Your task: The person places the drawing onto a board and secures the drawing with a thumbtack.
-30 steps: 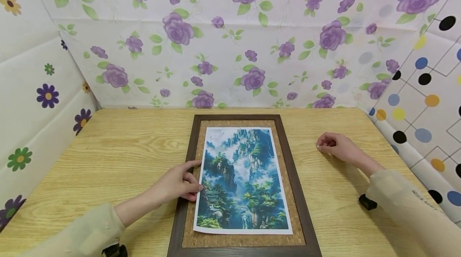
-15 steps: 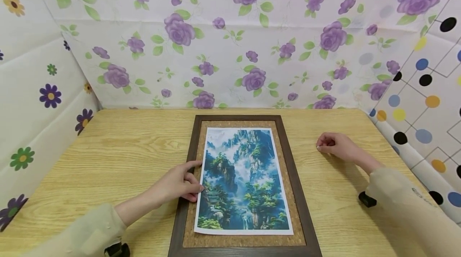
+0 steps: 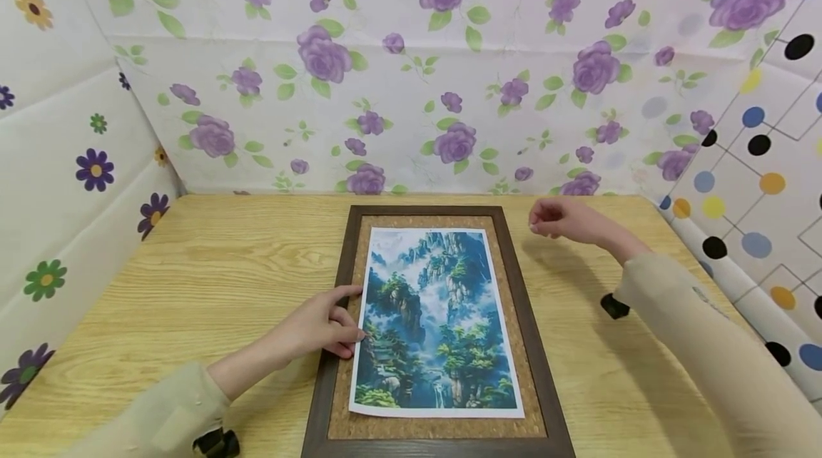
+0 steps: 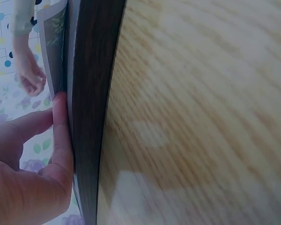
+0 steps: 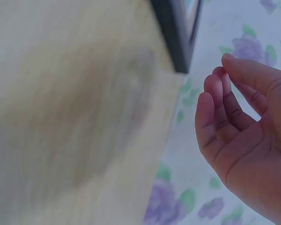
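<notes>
A printed mountain landscape picture (image 3: pixel 437 322) lies on a corkboard (image 3: pixel 437 429) with a dark brown frame (image 3: pixel 531 322). My left hand (image 3: pixel 327 322) reaches over the frame's left side, its index finger and thumb pressing at the picture's left edge. In the left wrist view, the fingertips (image 4: pixel 61 105) sit right at the paper beside the frame. My right hand (image 3: pixel 568 221) hovers above the table beyond the frame's upper right side. Its thumb and index finger pinch together, with a small whitish speck at their tips. In the right wrist view the other fingers (image 5: pixel 207 119) curl loosely.
The wooden table (image 3: pixel 244 258) carries the framed board near its middle. A wall covering with purple roses (image 3: pixel 456 143) rises behind it. Patterned sheets with daisies (image 3: pixel 94 170) and coloured dots (image 3: pixel 756 245) stand at the left and right sides.
My right hand has risen and moved away from me and to the left, towards the frame's upper right corner. The left hand and the picture keep their places.
</notes>
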### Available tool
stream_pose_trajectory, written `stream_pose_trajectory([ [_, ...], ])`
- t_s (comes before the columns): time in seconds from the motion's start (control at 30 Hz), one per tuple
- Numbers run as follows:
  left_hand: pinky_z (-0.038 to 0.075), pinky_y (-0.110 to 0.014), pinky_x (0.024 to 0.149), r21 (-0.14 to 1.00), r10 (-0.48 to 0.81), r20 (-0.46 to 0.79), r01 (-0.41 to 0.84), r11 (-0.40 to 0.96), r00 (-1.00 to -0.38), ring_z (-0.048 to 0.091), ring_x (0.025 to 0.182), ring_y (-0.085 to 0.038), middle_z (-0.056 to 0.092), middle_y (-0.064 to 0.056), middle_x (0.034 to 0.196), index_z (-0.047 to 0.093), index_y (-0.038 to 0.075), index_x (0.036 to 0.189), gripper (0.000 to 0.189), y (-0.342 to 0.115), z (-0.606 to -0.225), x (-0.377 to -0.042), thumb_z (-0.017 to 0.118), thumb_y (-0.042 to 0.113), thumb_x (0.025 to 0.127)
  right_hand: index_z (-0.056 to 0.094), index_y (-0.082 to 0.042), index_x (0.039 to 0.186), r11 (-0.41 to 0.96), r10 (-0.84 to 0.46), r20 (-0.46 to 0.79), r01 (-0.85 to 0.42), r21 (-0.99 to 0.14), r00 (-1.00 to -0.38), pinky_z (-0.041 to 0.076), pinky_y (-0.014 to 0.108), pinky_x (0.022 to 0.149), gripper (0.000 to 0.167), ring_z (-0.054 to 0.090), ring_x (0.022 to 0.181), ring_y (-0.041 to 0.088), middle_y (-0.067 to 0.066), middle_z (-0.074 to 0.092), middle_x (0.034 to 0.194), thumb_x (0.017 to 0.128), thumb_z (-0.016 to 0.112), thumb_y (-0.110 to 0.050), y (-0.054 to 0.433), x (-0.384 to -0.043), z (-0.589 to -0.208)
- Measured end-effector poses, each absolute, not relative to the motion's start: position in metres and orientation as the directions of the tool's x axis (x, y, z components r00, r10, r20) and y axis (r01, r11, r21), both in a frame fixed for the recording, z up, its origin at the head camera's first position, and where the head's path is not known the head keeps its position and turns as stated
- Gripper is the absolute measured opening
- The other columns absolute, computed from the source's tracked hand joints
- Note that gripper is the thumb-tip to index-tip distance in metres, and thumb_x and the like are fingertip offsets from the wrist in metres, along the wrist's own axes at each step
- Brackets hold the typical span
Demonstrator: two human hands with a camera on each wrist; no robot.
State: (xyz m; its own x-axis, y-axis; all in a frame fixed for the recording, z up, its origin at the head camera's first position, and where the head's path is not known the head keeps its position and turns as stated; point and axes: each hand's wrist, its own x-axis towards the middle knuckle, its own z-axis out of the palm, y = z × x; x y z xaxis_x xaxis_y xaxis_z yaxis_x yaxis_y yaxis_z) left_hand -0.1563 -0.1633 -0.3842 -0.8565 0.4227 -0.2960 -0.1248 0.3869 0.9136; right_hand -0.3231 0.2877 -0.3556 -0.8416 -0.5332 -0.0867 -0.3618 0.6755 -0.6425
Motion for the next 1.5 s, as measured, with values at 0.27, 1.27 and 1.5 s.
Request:
stream_pose_trajectory([
  [0.27, 0.063, -0.035, 0.068, 0.911, 0.421, -0.298, -0.124, 0.393, -0.856, 0.07, 0.071, -0.019, 0.073, -0.013, 0.09, 0.018, 0.001, 0.157, 0.083, -0.164, -0.384, -0.157, 0.068, 0.005, 0.091, 0.063, -0.006, 0.101, 0.673, -0.603, -0.125, -0.418, -0.611, -0.788, 0.05, 0.04, 0.07, 0.013, 0.054, 0.078, 0.033, 0.018, 0.06, 0.089, 0.1, 0.059, -0.019, 0.232, -0.337, -0.338],
  [1.27, 0.063, -0.036, 0.069, 0.91, 0.417, -0.323, -0.158, 0.383, -0.849, 0.071, 0.073, -0.02, 0.073, -0.01, 0.088, 0.019, 0.005, 0.157, 0.083, -0.164, -0.386, -0.159, 0.069, 0.005, 0.091, 0.068, -0.01, 0.096, 0.644, -0.693, -0.141, -0.518, -0.564, -0.707, 0.045, 0.028, 0.068, 0.006, 0.051, 0.072, 0.017, 0.006, 0.065, 0.085, 0.097, 0.063, -0.014, 0.135, -0.357, -0.347],
  [1.5, 0.063, -0.036, 0.07, 0.912, 0.42, -0.32, -0.156, 0.379, -0.849, 0.072, 0.074, -0.021, 0.073, -0.009, 0.088, 0.02, 0.004, 0.157, 0.082, -0.165, -0.387, -0.159, 0.068, 0.004, 0.091, 0.067, -0.01, 0.097, 0.665, -0.682, -0.179, -0.5, -0.555, -0.709, 0.046, 0.028, 0.068, 0.005, 0.052, 0.073, 0.016, 0.004, 0.065, 0.087, 0.096, 0.063, -0.012, 0.127, -0.361, -0.357],
])
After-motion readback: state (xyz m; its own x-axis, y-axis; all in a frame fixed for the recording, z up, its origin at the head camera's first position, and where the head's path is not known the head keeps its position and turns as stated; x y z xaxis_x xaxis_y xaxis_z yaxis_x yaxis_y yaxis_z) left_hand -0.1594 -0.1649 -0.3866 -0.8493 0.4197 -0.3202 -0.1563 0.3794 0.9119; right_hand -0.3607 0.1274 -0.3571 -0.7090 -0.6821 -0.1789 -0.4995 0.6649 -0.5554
